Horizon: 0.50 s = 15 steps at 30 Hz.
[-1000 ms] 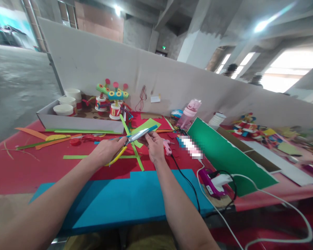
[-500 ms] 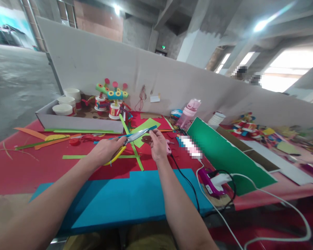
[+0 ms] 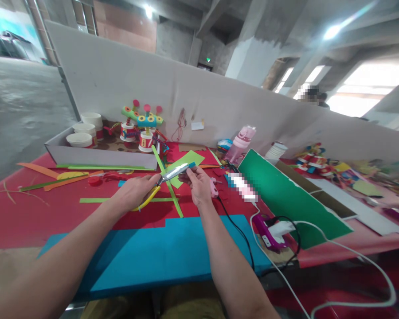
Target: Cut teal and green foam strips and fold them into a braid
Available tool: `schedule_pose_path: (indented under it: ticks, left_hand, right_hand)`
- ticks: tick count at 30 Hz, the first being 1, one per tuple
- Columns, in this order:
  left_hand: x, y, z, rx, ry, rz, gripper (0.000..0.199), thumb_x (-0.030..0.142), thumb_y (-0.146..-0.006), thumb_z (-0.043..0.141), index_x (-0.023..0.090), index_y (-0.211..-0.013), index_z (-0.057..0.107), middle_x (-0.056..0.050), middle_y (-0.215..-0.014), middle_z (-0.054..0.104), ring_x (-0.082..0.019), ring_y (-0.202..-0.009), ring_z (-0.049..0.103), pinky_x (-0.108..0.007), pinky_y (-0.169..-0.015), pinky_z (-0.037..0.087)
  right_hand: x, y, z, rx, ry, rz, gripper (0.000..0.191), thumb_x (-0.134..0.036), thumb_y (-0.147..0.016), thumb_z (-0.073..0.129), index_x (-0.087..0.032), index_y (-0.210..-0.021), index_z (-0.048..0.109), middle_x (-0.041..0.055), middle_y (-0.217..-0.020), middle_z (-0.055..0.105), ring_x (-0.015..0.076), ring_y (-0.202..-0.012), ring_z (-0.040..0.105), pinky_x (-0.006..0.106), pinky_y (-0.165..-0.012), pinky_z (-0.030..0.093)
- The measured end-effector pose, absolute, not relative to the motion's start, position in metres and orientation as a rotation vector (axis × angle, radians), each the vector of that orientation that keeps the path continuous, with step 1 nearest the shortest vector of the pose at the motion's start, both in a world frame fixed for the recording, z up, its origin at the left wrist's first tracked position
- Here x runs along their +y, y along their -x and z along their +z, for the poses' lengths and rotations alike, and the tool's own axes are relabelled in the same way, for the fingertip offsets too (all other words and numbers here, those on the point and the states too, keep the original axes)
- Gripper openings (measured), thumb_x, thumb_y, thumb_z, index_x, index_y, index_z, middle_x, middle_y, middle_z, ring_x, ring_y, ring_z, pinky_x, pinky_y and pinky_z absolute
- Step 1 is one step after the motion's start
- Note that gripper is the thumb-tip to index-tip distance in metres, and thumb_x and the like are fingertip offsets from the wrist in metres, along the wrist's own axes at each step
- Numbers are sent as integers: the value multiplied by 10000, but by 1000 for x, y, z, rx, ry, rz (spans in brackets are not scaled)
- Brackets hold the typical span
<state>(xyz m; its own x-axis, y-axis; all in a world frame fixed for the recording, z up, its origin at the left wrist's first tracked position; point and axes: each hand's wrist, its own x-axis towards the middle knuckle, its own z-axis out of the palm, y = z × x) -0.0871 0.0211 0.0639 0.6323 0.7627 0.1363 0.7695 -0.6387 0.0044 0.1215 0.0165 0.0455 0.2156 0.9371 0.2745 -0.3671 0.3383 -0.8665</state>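
My left hand (image 3: 136, 190) is closed around a pair of scissors (image 3: 170, 173) with yellow handles. The blades point right and look nearly together. Between the fingertips of my right hand (image 3: 200, 185) is a narrow blue paper strip (image 3: 190, 165), held along the blade tips. A small blue piece (image 3: 121, 183) shows just left of my left hand. Under the scissors, a long light-green paper strip (image 3: 175, 199) crosses another green strip (image 3: 95, 200) on the red table. Behind the blades lies a light-green paper sheet (image 3: 194, 157).
Blue sheeting (image 3: 146, 257) covers the front edge. A tray (image 3: 103, 157) with white cups and paper-cup figures stands back left. On the right are a pink bottle (image 3: 242, 144), a green board (image 3: 286, 199), a purple power strip (image 3: 269, 235) and loose cables. A pink glue gun (image 3: 214, 188) lies beside my right hand.
My right hand has shifted slightly left along the blades, its fingers curling closer. Less of the blue strip shows along the scissors; my left hand stays nearly still.
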Motion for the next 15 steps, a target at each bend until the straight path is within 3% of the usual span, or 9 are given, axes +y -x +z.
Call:
schedule_pose_path:
  ticks: [15]
  left_hand:
    - [18,85,68,-1270,2724,-148,295,262,-929,291,176,-1165,445,-107,-867,644,-230,-749,635,-268,-588,413]
  right_hand:
    - [14,-115,44,-997,731,1069,226,-359,-699,738,-186,-803,635,-24,-699,683,123,-584,670,269,-644,595]
